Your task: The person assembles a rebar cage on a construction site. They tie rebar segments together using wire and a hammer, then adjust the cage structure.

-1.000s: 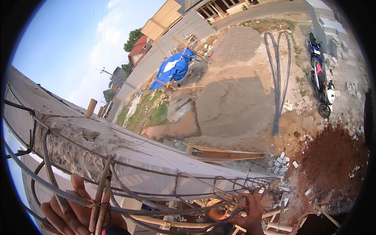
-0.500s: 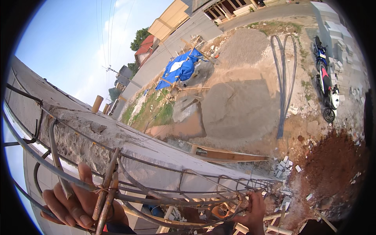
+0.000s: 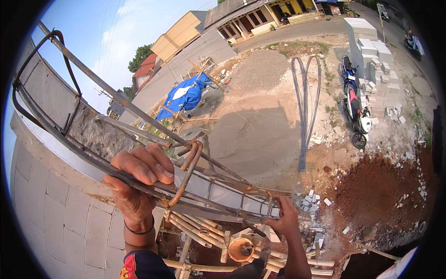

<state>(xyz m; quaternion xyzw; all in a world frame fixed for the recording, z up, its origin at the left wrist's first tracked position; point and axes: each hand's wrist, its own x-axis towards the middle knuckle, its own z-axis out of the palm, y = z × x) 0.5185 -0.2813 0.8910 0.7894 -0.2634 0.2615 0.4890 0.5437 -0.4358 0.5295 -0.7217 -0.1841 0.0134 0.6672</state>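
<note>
A long cage of rusty steel reinforcing bars, tied with bent stirrups, slants across the view from upper left to lower middle. It lies along the top of a rough concrete beam. My left hand is wrapped round a lower bar of the cage, just left of a stirrup. Farther along, my right hand grips the cage near another stirrup; its fingertips are partly hidden by the steel. Thin wire ties show where bars and stirrups meet.
Far below, bamboo scaffolding poles and an orange bucket sit beneath the cage. A grey block wall drops away at left. On the ground are a blue tarp, bundled steel bars, a motorbike, white blocks and red soil.
The cage's near part has risen and turned in view. My left hand has moved up and right, now wrapped over a bar. My right hand is slightly up and left. The view has shifted.
</note>
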